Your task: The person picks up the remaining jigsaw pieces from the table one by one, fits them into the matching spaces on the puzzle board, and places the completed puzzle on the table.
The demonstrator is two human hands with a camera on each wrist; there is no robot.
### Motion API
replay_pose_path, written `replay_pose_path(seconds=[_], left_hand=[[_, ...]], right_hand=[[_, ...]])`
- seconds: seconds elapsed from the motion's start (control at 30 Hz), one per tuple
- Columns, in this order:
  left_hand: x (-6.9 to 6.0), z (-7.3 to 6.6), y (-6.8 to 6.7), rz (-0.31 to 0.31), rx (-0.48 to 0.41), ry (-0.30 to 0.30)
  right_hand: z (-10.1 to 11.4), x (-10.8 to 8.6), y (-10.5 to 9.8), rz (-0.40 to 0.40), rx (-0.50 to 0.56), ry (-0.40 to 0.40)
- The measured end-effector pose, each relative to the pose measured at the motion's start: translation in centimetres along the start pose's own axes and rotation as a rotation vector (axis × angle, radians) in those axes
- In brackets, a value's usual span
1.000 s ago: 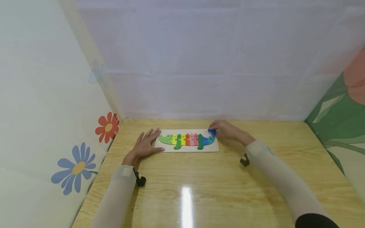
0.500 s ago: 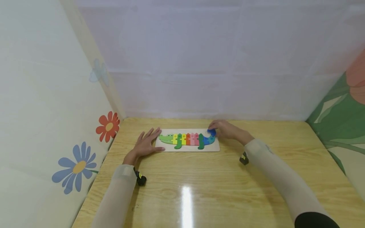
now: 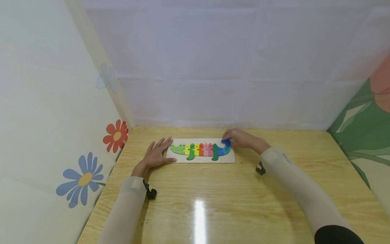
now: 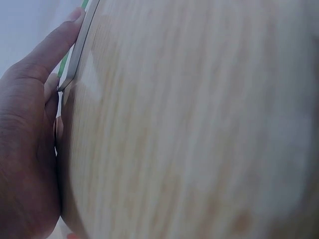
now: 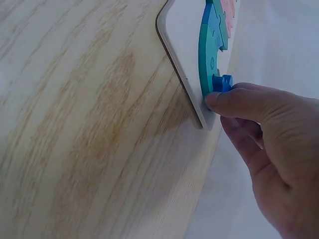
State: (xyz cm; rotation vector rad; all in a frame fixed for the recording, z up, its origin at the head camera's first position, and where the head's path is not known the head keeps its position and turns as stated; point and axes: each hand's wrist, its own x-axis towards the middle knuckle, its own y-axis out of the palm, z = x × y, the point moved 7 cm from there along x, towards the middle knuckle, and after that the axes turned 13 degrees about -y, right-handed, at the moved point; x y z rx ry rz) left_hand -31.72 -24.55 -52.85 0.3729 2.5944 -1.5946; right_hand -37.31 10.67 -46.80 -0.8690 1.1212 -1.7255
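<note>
A crocodile puzzle of coloured pieces [image 3: 201,149] lies in a pale board [image 3: 198,160] near the back of the table. My right hand [image 3: 240,138] pinches a dark blue tail piece [image 3: 226,142] between thumb and fingers at the board's right end. In the right wrist view that blue piece [image 5: 223,82] sits at the end of the blue-green tail section [image 5: 207,55], by the thumb; the fingers partly hide it. My left hand [image 3: 153,154] spreads over the board's left end, fingers along the upper corner and thumb on the lower edge, beside the green head [image 3: 177,149].
The wooden table [image 3: 195,189] stretches toward me, with a bright reflection on it. A white cloth backdrop [image 3: 195,67] stands behind its far edge. Flower-printed panels rise on both sides. Each wrist wears a small black device.
The right hand keeps its grip on the dark blue piece at the tail end, with only a very slight shift. The left hand stays in place on the board.
</note>
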Motion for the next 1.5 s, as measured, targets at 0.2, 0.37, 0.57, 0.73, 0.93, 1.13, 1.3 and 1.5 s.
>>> replay_pose_path(seconds=[0.2, 0.37, 0.57, 0.73, 0.93, 1.13, 1.3, 1.5], left_hand=[[-0.1, -0.2, 0.0, 0.002, -0.010, 0.004], [0.0, -0.1, -0.1, -0.003, -0.004, -0.002], [0.3, 0.0, 0.1, -0.003, 0.005, 0.002], [0.4, -0.2, 0.1, 0.005, 0.002, 0.003], [0.5, -0.5, 0.1, 0.012, 0.033, 0.009], [0.3, -0.2, -0.2, 0.016, 0.005, 0.028], [0.1, 0.4, -0.3, 0.018, -0.035, 0.027], [-0.1, 1.0, -0.8, 0.025, -0.071, 0.003]], right_hand=[[-0.1, 0.0, 0.1, 0.019, 0.025, 0.009], [-0.3, -0.2, 0.2, 0.004, 0.054, 0.022], [-0.4, -0.6, 0.4, -0.020, 0.063, 0.025], [-0.3, -0.9, 0.5, -0.037, 0.051, 0.038], [-0.4, -1.6, 0.5, -0.075, 0.036, 0.055], [-0.6, -3.0, 0.5, -0.102, 0.036, 0.086], [-0.4, -4.5, 0.4, -0.094, 0.003, 0.100], [-0.6, -6.6, -0.3, -0.157, -0.031, 0.137]])
